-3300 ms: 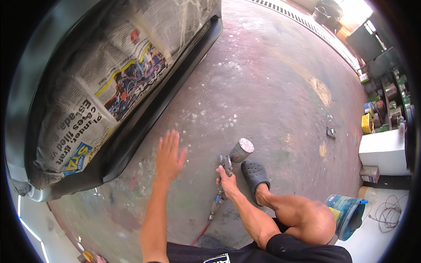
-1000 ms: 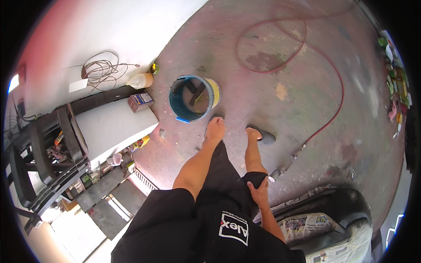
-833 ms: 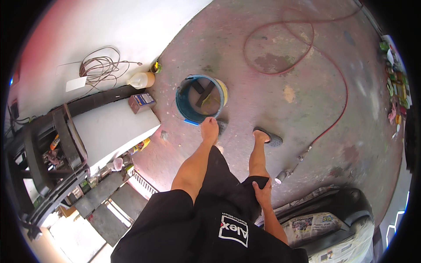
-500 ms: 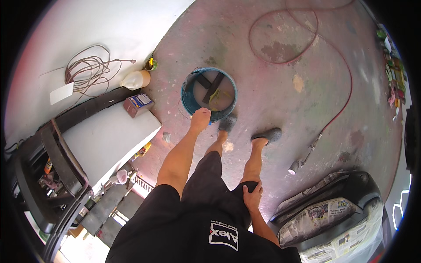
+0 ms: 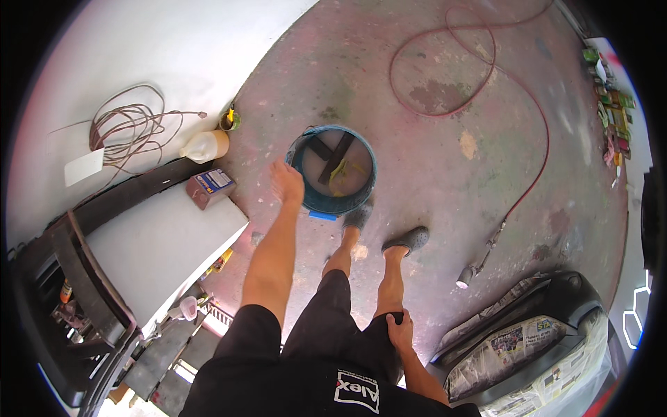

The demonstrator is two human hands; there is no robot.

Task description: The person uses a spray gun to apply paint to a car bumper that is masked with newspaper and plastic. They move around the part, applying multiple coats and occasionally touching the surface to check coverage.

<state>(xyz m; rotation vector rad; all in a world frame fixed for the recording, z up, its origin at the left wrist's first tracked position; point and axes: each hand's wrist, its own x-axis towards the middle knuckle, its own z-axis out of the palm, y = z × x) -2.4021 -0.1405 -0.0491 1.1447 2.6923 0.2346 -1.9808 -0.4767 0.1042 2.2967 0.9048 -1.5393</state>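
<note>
On the floor before my feet stands a blue bucket (image 5: pixel 294 149) of cloudy liquid. Two dark, long blocks (image 5: pixel 336 158) and some yellowish-green pieces (image 5: pixel 338 169) lie in it. A blue handle grip (image 5: pixel 322 217) hangs at the bucket's near side. My left hand (image 5: pixel 286 183) is beside the bucket's left rim, off the grip, its fingers loosely bent and slightly blurred, with nothing seen in them. Whether it touches the rim I cannot tell. My right hand (image 5: pixel 400 331) rests open on my right leg, fingers along the black shorts.
A red hose (image 5: pixel 546 139) with a spray gun (image 5: pixel 467 276) crosses the floor at right. Newspaper-masked black parts (image 5: pixel 528 340) stand near right. Along the left are a white panel (image 5: pixel 160 257) bearing a box (image 5: pixel 210 187), a jug (image 5: pixel 206 146) and a coiled cord (image 5: pixel 125 125).
My left hand has let go of the blue handle grip at the bucket's near side and moved left, beside the rim. My right hand stays on my leg. The view has shifted slightly.
</note>
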